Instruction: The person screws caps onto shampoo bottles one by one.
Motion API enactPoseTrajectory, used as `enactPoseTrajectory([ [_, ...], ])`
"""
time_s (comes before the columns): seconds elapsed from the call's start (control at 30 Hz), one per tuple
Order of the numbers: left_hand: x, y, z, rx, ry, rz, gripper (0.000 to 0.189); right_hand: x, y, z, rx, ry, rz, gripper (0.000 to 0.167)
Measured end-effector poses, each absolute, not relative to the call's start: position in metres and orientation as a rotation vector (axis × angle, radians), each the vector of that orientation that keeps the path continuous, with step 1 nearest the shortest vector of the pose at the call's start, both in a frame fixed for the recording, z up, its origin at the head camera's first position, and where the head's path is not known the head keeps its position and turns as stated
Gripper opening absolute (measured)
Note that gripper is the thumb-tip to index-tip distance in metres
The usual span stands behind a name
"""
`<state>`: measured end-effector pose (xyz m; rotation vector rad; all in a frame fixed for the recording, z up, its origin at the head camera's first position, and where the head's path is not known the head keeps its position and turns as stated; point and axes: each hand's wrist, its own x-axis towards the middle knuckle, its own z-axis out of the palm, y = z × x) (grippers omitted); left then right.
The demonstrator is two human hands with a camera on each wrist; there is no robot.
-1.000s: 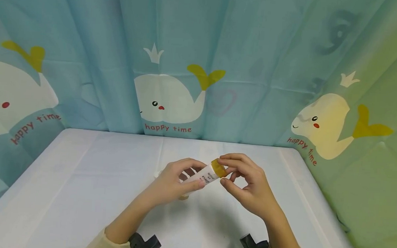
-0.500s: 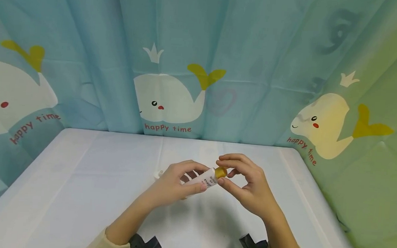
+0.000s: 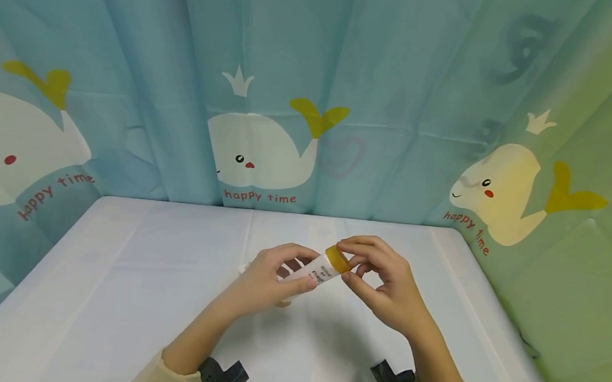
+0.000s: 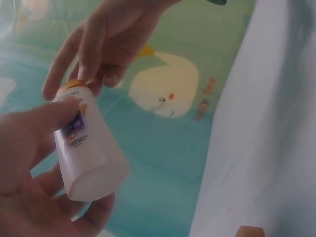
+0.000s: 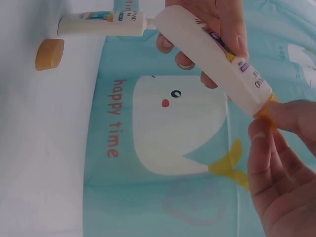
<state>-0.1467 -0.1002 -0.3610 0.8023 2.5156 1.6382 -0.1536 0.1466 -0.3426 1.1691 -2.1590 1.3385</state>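
Note:
My left hand grips a small white bottle by its body, tilted up to the right above the white table. My right hand pinches the bottle's yellow cap between thumb and fingertips. In the left wrist view the bottle lies across my palm, and the right hand's fingers cover its cap. The right wrist view shows the same bottle and the cap held at my right fingertips.
A second white tube lies on the table behind my left hand, with a loose yellow cap beside it. A whale-print curtain surrounds the table at the back and on both sides. Black wrist mounts show at the bottom.
The bottle's capped end dipped half a second ago and has come back up. My right fingers have stayed on the cap and shifted slightly around it.

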Motion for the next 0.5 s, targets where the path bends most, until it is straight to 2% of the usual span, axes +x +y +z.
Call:
enactPoseTrajectory([
  [0.3,-0.1491,-0.1035,-0.3615,0.883,2.288,1.677,0.033,-0.1590,0.1531,-0.3442,1.337,-2.113,1.375,0.049],
  [0.5,-0.1521,-0.1028,-0.3660,1.016,2.175,1.718,0.032,-0.1617,0.1531,-0.3480,1.475,-1.974,1.501,0.035],
])
